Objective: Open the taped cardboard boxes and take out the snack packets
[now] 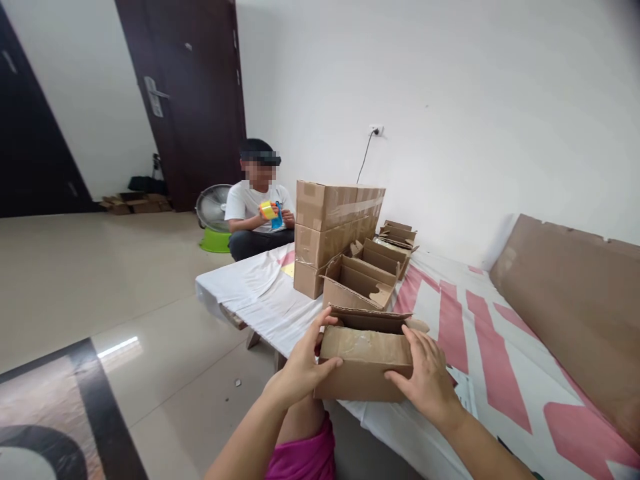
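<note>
floor (173, 300) lies open left of the table (237, 283). left hand (303, 360) grips the left side of the cardboard box (360, 381) at the near edge; stacked cartons (309, 247) and open boxes (350, 299) beyond limit forward clearance. right hand (427, 369) grips the box's right side. printed cloth (480, 340) extends right to a cardboard sheet (575, 287).

At least eight boxes (363, 383) — one fan (213, 205), one socket (372, 128).

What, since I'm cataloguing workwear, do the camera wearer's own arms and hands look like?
The left hand and right hand are bare: five-fingered, ungloved, with no rings visible. The left forearm and right forearm show no sleeve, watch, cable or clear marking; the upper arms are out of view.
</note>
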A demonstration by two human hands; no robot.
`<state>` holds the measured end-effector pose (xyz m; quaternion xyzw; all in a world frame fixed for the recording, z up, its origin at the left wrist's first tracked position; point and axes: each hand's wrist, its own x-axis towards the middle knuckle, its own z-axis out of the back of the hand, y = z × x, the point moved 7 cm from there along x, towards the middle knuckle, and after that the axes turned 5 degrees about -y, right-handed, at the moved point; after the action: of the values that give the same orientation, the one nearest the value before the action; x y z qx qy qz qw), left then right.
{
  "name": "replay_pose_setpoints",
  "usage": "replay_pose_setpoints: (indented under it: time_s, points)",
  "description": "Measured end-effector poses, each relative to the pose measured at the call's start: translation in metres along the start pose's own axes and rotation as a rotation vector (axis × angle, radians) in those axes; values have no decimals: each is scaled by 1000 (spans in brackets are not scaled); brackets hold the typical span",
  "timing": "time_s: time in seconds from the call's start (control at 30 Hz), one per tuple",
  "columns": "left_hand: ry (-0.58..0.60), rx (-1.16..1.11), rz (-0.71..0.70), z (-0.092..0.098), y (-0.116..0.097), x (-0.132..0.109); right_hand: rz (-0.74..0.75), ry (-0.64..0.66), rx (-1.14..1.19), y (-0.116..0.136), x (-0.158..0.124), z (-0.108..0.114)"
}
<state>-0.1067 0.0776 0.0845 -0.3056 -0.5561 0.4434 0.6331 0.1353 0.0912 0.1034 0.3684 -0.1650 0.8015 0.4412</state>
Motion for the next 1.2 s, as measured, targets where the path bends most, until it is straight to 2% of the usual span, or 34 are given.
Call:
replay_pose_setpoints:
  time_s: [0.1, 0.23, 0.4, 0.53, 0.63, 0.73, 0.8, 0.87, 0.97, 1.07, 1.13, 1.2]
  points:
    - [-5, 57, -6, 1, 0, 0, -38, 27, 52, -4, -1, 8]
    - [-19, 147, -17, 3, -4, 0, -11, -37, 103, 1, -1, 22]
    - [-9, 232, -25, 3, -12, 2, 28, -54, 135, 5, 1, 26]
    - [76, 125, -94, 2, -22, 1, 26, -97, 234, 7, 0, 39]
    - [175, -21, -164, 0, -28, -4, 19, -52, 395, 10, 3, 47]
    - [165, 25, -174, -1, -28, -8, -52, -42, 435, 3, 14, 49]
    - [154, 150, -144, -4, -25, -9, -87, -88, 337, -5, 24, 48]
    - [140, 301, -115, -7, -23, -9, -61, -103, 201, -10, 34, 41]
    - [71, 478, -132, -9, -23, -8, 36, 15, 113, -10, 37, 22]
    - [-31, 604, -189, -8, -23, -10, 69, 153, 136, -9, 26, 8]
    - [-71, 677, -232, -9, -22, -12, 67, 169, 143, -9, 17, 5]
    - [-45, 743, -270, -13, -19, -13, 68, 153, 146, -9, 12, 5]
